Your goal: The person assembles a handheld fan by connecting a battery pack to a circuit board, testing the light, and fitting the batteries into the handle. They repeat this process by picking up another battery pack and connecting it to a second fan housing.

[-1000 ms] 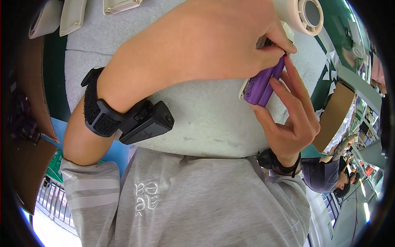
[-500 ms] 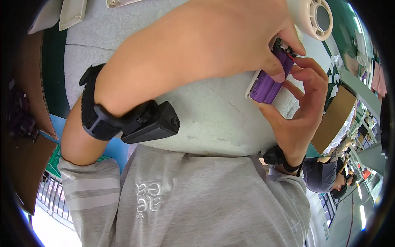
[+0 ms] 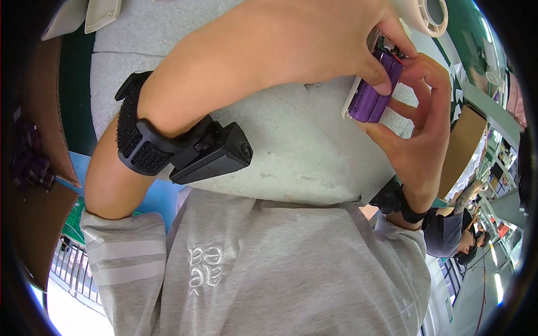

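Two purple cylindrical cells, a battery pack (image 3: 371,105), lie in a slim white plastic shell (image 3: 351,96) at the upper right. A small green circuit board (image 3: 385,45) with a thin red wire shows at the pack's far end. My left hand (image 3: 358,42) reaches across from the left, closed round the pack, thumb pressed on the purple cells. On the right side, my right hand (image 3: 427,140) grips the same pack, its thumb at the near end and fingertips by the red wire. Part of the shell and board is hidden by my fingers.
A pale grey foam-like work surface (image 3: 280,145) lies under my hands. Beyond them stands a round white housing (image 3: 413,15); white plastic shells (image 3: 103,14) lie at the far left. Cardboard boxes (image 3: 462,148) flank both sides. Another person (image 3: 445,232) is off to the right.
Both hands and the battery pack sit slightly higher in view and a little to the right. The right hand's fingers have shifted slightly at the wire end; the grip persists.
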Demonstrator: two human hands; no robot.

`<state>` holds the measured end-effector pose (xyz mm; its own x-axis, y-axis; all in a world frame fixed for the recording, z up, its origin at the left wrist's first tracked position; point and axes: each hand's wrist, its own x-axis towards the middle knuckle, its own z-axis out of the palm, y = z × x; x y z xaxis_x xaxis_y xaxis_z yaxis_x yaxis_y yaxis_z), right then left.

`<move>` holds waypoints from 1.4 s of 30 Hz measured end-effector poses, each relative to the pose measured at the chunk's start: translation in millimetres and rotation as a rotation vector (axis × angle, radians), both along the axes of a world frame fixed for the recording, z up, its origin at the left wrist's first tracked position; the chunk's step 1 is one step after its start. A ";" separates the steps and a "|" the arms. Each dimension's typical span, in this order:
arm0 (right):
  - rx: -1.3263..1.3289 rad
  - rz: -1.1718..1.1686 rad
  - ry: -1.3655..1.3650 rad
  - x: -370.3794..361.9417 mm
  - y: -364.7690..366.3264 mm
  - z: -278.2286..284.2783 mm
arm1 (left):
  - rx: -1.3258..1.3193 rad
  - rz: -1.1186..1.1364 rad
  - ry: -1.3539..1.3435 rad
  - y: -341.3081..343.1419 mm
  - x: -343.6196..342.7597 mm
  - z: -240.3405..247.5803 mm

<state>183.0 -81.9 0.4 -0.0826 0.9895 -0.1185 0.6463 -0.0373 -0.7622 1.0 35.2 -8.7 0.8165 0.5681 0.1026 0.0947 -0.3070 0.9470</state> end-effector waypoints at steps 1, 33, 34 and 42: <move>-0.003 0.002 0.001 -0.4 -0.6 -1.6 | 0.006 0.005 -0.013 -1.0 -1.2 -1.9; 0.367 -0.310 -0.565 41.9 36.2 -6.1 | 0.238 0.271 -0.141 -26.5 5.3 5.1; 0.394 -0.415 -0.643 54.7 41.3 -5.7 | 0.303 0.261 -0.214 -33.4 4.6 15.1; 0.567 -0.536 -0.795 128.3 110.8 49.0 | 0.221 -0.116 -0.366 -90.0 -57.5 130.4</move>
<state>311.3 28.9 49.4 0.2703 0.8021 0.5325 0.9626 -0.2356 -0.1338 -56.5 -54.8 121.8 0.7611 0.4070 0.5051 -0.2813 -0.4945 0.8224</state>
